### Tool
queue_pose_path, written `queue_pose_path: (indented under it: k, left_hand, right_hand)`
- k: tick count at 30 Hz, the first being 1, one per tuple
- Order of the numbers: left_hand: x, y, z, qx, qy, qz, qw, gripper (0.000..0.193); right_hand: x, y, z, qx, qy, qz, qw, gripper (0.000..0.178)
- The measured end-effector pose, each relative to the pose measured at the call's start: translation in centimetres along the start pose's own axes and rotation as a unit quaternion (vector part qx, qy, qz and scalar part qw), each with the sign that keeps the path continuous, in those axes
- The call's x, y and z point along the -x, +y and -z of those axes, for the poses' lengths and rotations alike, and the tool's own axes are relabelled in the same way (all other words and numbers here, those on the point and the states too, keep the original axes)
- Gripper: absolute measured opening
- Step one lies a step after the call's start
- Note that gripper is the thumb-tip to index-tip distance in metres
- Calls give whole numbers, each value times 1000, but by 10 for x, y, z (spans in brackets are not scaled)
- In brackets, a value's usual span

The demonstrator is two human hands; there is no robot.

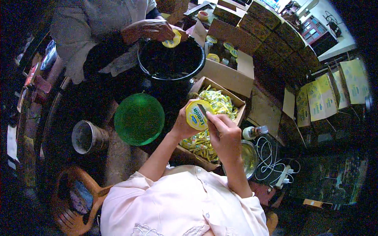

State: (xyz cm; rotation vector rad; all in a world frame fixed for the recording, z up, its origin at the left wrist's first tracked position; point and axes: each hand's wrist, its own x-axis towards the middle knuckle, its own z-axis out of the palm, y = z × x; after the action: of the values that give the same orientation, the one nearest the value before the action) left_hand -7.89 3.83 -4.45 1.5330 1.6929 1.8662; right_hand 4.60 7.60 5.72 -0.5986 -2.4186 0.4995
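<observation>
My left hand (180,126) grips a round tub (193,120) with a yellow and white printed top, tilted so the top faces me. In my right hand (228,135), a thin dark blade (202,110) is pinched between thumb and fingers and lies against that top. Whether its edge is cutting cannot be seen. Below both hands stands a cardboard box (241,107) heaped with crumpled yellow and white wrapper strips (217,99). Across from me, a co-worker's hand (153,31) holds a similar yellow round piece (172,41) over a black bucket (172,78).
A green round basin (139,120) and a greyish bucket (83,137) stand left. An open carton (232,80) holds several tubs beyond the box. At right are a bottle (252,133), a metal bowl (249,157) and a white power strip (282,180) with tangled cable.
</observation>
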Motion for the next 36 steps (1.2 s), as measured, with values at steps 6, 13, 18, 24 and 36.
queue_pose_path:
  k: [6,13,18,24,36]
  left_hand:
    - [-3,11,-1,47,-4,39,998,48]
    - [-7,15,0,58,-8,33,998,50]
    - [-6,12,0,73,-7,22,997,51]
    - [-5,5,-2,33,-5,20,999,52]
    - [-3,-4,-5,56,-12,58,997,58]
  right_hand:
    - [0,1,1,1,-12,-3,1000,24]
    - [-1,-1,3,7,-23,-4,1000,25]
    - [-2,-2,3,24,-30,-3,999,26]
    - [-1,2,-2,17,-33,-4,999,27]
    - [-3,5,-4,12,-63,-10,998,34]
